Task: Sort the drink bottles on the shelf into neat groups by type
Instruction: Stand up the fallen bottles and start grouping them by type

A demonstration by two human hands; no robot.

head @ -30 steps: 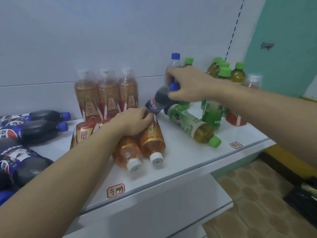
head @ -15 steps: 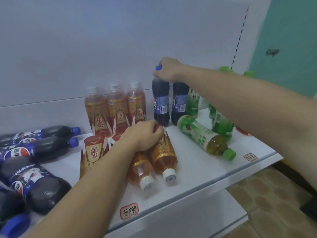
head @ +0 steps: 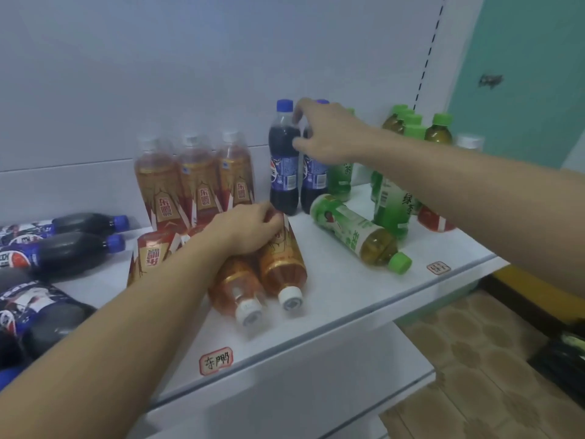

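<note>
White shelf [head: 342,299] up front with a handwritten red-bordered price tag [head: 216,361] on its edge, and a second small tag [head: 438,267] further right. Just past that, two amber drink bottles [head: 281,264] lie on their sides, white caps toward the camera, with a third one [head: 152,255] lying beside them. The left hand [head: 250,229] rests on top of those two, fingers curled over their bases. Off to the left is a pile of cola bottles [head: 66,251] lying flat. A green tea bottle [head: 357,232] lies tipped over to the right, kinda blocking the path to the standing green teas [head: 411,128] at the back right. Behind the left hand, three amber bottles [head: 196,179] stand in a row against the wall. Next to them two cola bottles [head: 284,160] stand upright, touching each other. The right hand [head: 326,134] is up by their necks, fingers loosely spread; can't really tell if it's gripping anything.

Compared to half a second ago, that hand was clamped over the cap of the left cola bottle; now the blue cap is showing and the hand has slid to the right one.
</note>
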